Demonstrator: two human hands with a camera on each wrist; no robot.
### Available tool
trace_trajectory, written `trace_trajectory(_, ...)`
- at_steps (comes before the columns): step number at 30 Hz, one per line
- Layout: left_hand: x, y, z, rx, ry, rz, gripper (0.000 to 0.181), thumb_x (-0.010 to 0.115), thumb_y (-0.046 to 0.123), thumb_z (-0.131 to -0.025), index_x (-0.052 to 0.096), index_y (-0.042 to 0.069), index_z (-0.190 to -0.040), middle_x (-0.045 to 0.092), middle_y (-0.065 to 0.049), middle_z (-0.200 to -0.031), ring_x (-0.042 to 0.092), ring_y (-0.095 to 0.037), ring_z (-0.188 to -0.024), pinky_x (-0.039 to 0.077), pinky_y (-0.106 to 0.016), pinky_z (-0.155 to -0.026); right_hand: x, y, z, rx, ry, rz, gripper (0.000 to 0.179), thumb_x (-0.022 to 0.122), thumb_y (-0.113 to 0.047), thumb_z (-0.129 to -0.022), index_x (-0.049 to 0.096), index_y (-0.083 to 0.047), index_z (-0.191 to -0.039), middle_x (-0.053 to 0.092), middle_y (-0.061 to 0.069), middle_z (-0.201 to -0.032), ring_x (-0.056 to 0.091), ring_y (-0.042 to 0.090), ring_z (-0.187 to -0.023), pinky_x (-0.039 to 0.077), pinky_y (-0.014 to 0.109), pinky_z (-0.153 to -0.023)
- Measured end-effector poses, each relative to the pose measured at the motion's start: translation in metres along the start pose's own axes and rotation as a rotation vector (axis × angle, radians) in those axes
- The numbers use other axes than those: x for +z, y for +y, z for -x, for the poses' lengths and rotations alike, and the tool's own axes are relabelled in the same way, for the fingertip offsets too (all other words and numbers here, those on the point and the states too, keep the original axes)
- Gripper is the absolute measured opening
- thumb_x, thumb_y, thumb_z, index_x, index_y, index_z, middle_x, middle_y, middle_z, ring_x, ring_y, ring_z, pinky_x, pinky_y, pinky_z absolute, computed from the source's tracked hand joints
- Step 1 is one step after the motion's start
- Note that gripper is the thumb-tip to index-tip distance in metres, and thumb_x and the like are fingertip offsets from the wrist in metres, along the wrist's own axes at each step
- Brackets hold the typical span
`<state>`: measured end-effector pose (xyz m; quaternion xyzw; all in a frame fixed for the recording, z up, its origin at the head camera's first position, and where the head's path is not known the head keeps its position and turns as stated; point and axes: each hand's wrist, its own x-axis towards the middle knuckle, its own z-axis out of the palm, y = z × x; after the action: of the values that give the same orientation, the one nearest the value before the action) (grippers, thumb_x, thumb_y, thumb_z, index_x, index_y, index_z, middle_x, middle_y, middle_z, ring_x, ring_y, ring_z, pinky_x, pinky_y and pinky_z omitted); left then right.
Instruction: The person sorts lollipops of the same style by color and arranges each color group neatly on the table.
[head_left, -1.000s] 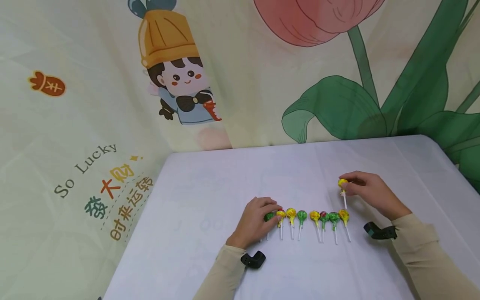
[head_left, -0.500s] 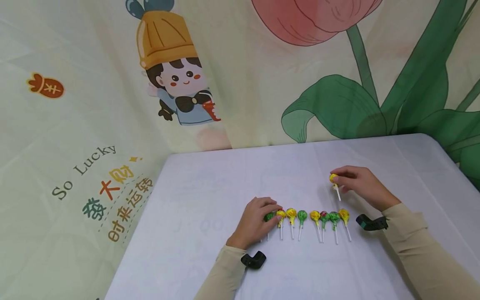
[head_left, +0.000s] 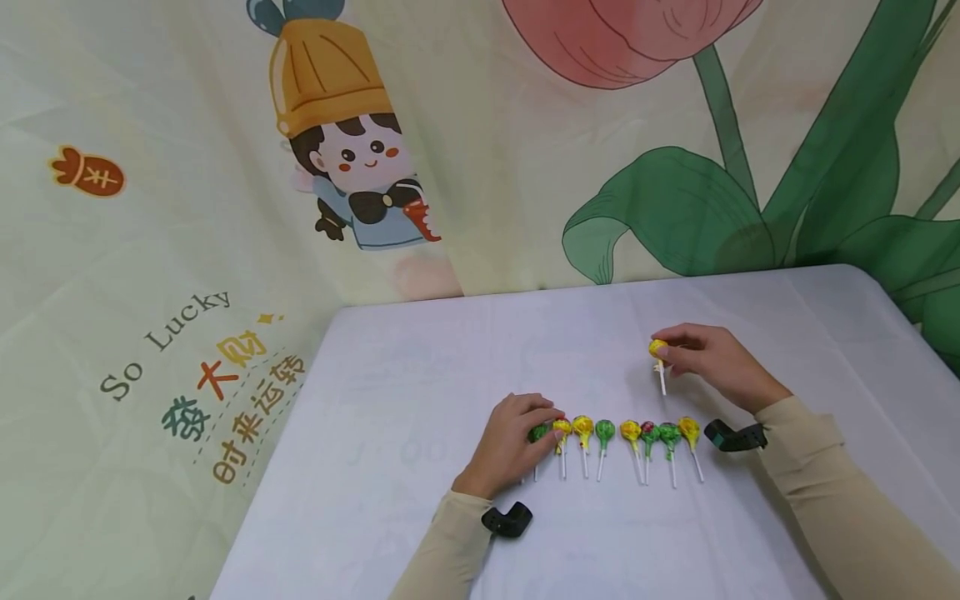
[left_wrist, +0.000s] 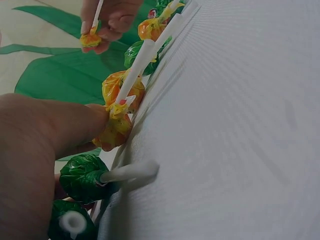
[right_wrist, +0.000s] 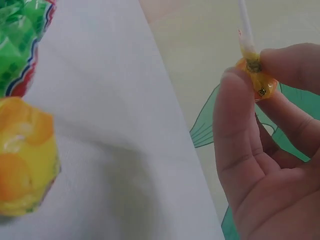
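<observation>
My right hand (head_left: 720, 358) pinches a yellow lollipop (head_left: 657, 348) by its wrapped head, held up behind the row with its white stick pointing down. In the right wrist view thumb and fingertips meet around that lollipop's head. At the left end of the row my left hand (head_left: 510, 437) has its thumb and fingers about another yellow lollipop (left_wrist: 115, 131), which lies on the table. Under and beside that hand are green lollipops (left_wrist: 85, 177), partly hidden. To its right lie a yellow lollipop (head_left: 582, 427) and a green lollipop (head_left: 604, 431), then a small gap.
Past the gap lie a yellow lollipop (head_left: 631, 432), two green ones and a yellow lollipop (head_left: 688, 430) at the right end, sticks toward the front. The white table (head_left: 420, 375) meets a printed curtain (head_left: 495, 167) at its back edge. Each wrist carries a black camera band (head_left: 507, 520).
My right hand has moved left and a little toward the back with its yellow lollipop. The left hand and the row have stayed in place.
</observation>
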<state>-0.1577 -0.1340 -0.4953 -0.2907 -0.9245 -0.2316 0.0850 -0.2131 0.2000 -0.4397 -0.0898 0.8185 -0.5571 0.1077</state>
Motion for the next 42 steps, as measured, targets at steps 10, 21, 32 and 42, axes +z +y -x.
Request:
trace_trajectory(10, 0.0, 0.001, -0.001, -0.002, -0.001, -0.001, 0.028, 0.056, 0.041, -0.09, 0.065, 0.029, -0.114, 0.054, 0.01, -0.119, 0.044, -0.009, -0.112, 0.034, -0.034, -0.097, 0.001, 0.001, -0.009, -0.039, -0.028, -0.035, 0.046, 0.062, -0.034, -0.089, 0.055, -0.005, -0.124, 0.058, 0.014, -0.114, 0.06, 0.028, -0.091, 0.05, 0.04, -0.082)
trace_trajectory(21, 0.0, 0.0, -0.001, 0.013, 0.007, 0.01, 0.03, 0.055, 0.042, -0.091, 0.066, 0.027, -0.114, 0.055, 0.009, -0.119, 0.044, -0.01, -0.113, 0.034, -0.034, -0.097, 0.001, -0.007, -0.018, -0.01, -0.036, -0.091, 0.039, 0.06, -0.024, -0.091, 0.055, -0.005, -0.124, 0.058, 0.011, -0.116, 0.06, 0.026, -0.096, 0.05, 0.038, -0.084)
trace_trajectory(32, 0.0, 0.0, -0.002, 0.015, 0.008, 0.007, 0.029, 0.054, 0.042, -0.091, 0.066, 0.027, -0.113, 0.055, 0.008, -0.118, 0.045, -0.01, -0.111, 0.034, -0.034, -0.096, 0.004, -0.004, -0.035, 0.0, -0.056, -0.09, 0.038, 0.058, -0.021, -0.092, 0.054, -0.003, -0.125, 0.057, 0.011, -0.118, 0.06, 0.026, -0.098, 0.048, 0.038, -0.086)
trace_trajectory(42, 0.001, -0.001, -0.002, 0.023, 0.025, 0.009, 0.029, 0.056, 0.04, -0.09, 0.067, 0.025, -0.113, 0.056, 0.008, -0.117, 0.046, -0.01, -0.11, 0.035, -0.034, -0.095, 0.006, -0.003, -0.046, 0.015, -0.068, -0.094, 0.038, 0.059, -0.022, -0.092, 0.055, -0.003, -0.124, 0.056, 0.013, -0.12, 0.059, 0.027, -0.1, 0.049, 0.035, -0.085)
